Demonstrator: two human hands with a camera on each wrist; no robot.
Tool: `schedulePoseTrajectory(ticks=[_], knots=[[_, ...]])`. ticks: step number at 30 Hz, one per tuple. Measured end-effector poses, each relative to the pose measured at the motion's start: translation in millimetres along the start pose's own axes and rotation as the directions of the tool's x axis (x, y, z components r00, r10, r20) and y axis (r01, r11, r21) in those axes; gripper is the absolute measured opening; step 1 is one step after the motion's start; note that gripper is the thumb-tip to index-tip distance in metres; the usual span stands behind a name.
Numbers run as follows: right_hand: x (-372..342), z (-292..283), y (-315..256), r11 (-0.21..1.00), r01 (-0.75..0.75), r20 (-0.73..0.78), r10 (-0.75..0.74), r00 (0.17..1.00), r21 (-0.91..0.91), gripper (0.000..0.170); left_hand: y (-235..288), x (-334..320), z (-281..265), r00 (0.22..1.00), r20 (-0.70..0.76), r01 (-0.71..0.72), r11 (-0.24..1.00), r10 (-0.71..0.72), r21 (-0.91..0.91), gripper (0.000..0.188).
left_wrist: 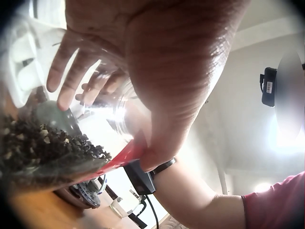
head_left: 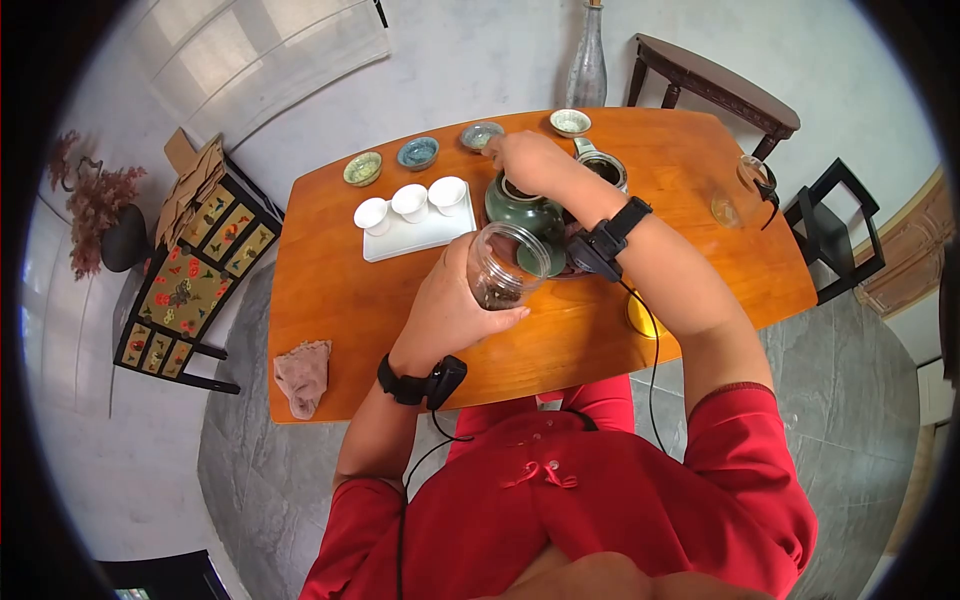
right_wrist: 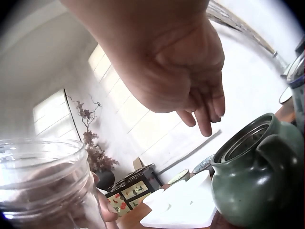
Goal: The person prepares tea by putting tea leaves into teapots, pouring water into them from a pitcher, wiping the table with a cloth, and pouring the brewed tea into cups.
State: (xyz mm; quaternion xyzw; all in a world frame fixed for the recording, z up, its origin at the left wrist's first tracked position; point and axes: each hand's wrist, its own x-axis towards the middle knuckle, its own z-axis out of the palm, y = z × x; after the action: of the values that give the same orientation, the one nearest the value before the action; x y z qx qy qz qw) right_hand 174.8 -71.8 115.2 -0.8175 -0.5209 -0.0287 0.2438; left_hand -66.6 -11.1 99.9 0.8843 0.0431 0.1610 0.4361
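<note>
Above the table (head_left: 345,310), the left hand (head_left: 442,308) grips a jar (head_left: 508,272); tilting might spill leaves (left_wrist: 50,149); whether the right hand (head_left: 540,165) pinches any is unclear.

The left hand (head_left: 437,302) grips a clear jar (head_left: 508,264), the right hand (head_left: 538,164) over a green pot (head_left: 530,225)
Dark contents (head_left: 497,297) lie low in the jar; near the pot, three white cups (head_left: 410,203) stand on a white tray (head_left: 408,240), and four small bowls (head_left: 418,153) line the far edge of the wooden table (head_left: 685,180)

No readable text is showing here: a black device (left_wrist: 269,99) is wearing a white label (left_wrist: 269,87), too tiny to read.
</note>
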Motion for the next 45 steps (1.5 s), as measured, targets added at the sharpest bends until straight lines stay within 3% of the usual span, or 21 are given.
schedulePoseTrajectory(ticks=[1,3,4,6,7,9,10,12,13,16,20,22,30,32,34,39,42,44,45], knots=[[-1.0,3.0,3.7,1.0,-0.001,0.0,0.001,1.0,-0.001,0.025,0.8,0.7,0.5,1.0,0.001,-0.001,1.0,0.001,-0.001,0.089],[-3.3,10.3,8.4,0.969,0.227,-0.141,-0.239,0.961,-0.095,0.027,2.8,1.3,1.2,1.0,-0.006,-0.013,0.999,0.012,-0.038,0.09],[-2.4,10.4,10.8,0.969,0.23,-0.141,-0.241,0.96,-0.094,0.027,2.1,1.7,1.0,1.0,-0.008,-0.011,0.999,0.011,-0.037,0.09],[-1.6,8.1,12.1,0.983,0.116,-0.102,-0.102,0.99,0.144,0.02,-1.1,1.3,2.9,1.0,-0.018,-0.022,0.999,0.021,-0.049,0.09],[-3.9,6.7,10.8,0.982,0.117,-0.097,-0.104,0.99,0.146,0.02,-3.3,0.2,4.4,1.0,-0.02,-0.017,0.999,0.016,-0.051,0.09],[-10.3,-2.7,6.2,0.97,0.115,0.012,-0.115,0.993,-0.216,0.016,-6.3,0.3,5.6,0.998,-0.041,-0.053,0.997,0.051,-0.049,0.087],[-16.4,-16.1,-1.7,0.969,0.113,0.009,-0.114,0.993,-0.218,0.016,-6.1,1.1,5.6,0.998,-0.041,-0.057,0.997,0.055,-0.049,0.087],[-32.5,-38.3,-10.5,0.991,-0.131,-0.208,0.135,0.969,0.035,0.028,-6.6,-1.5,6.5,0.996,-0.024,-0.084,0.989,0.082,-0.122,0.086],[-38.8,-39.7,2.4,0.99,-0.08,-0.259,0.108,0.96,0.115,0.028,-6.9,-3.7,5.8,0.997,-0.021,-0.083,0.989,0.081,-0.125,0.086],[-90.6,-54.4,20.3,0.96,-0.151,-0.194,0.199,0.961,0.237,0.033,-9.3,-7.8,-0.2,0.998,-0.003,-0.06,0.979,0.06,-0.196,0.091],[-155.5,-35.1,32.8,0.962,-0.159,-0.14,0.193,0.971,0.224,0.042,-22.9,-12.8,7.8,0.996,0.029,-0.077,0.966,0.087,-0.249,0.091],[-175.8,-21.3,31.3,0.999,-0.013,-0.138,0.02,0.99,0.053,0.046,-23.7,-14.2,13.2,0.995,0.048,-0.072,0.964,0.087,-0.256,0.091],[-182.9,3.6,40.5,0.996,-0.075,-0.123,0.08,0.989,0.038,0.035,-18.8,-20.7,25.5,0.989,0.106,-0.063,0.951,0.099,-0.302,0.093],[-182.9,8.2,42.8,0.987,-0.121,-0.204,0.141,0.969,0.107,0.029,-18.2,-23.0,26.7,0.988,0.127,-0.042,0.949,0.085,-0.313,0.094],[-182.6,9.4,41.7,0.99,-0.105,-0.216,0.123,0.968,0.095,0.028,-18.5,-24.3,28.4,0.985,0.157,-0.016,0.946,0.07,-0.323,0.094],[-182.5,11.0,40.2,0.99,-0.103,-0.244,0.124,0.962,0.099,0.023,-25.3,-24.9,34.8,0.98,0.11,-0.114,0.922,0.165,-0.369,0.096],[-180.2,4.2,37.9,0.996,-0.036,-0.328,0.062,0.943,0.084,0.024,-28.3,-25.1,35.6,0.981,0.108,-0.109,0.922,0.159,-0.372,0.097],[-181.0,-9.4,22.5,0.834,-0.1,-0.311,0.309,0.899,0.542,0.025,-31.5,-24.3,36.5,0.983,0.103,-0.104,0.922,0.152,-0.372,0.097],[-181.8,-16.0,16.9,0.779,-0.043,-0.311,0.3,0.902,0.625,0.025,-32.5,-24.1,36.6,0.984,0.106,-0.098,0.923,0.147,-0.371,0.097]])
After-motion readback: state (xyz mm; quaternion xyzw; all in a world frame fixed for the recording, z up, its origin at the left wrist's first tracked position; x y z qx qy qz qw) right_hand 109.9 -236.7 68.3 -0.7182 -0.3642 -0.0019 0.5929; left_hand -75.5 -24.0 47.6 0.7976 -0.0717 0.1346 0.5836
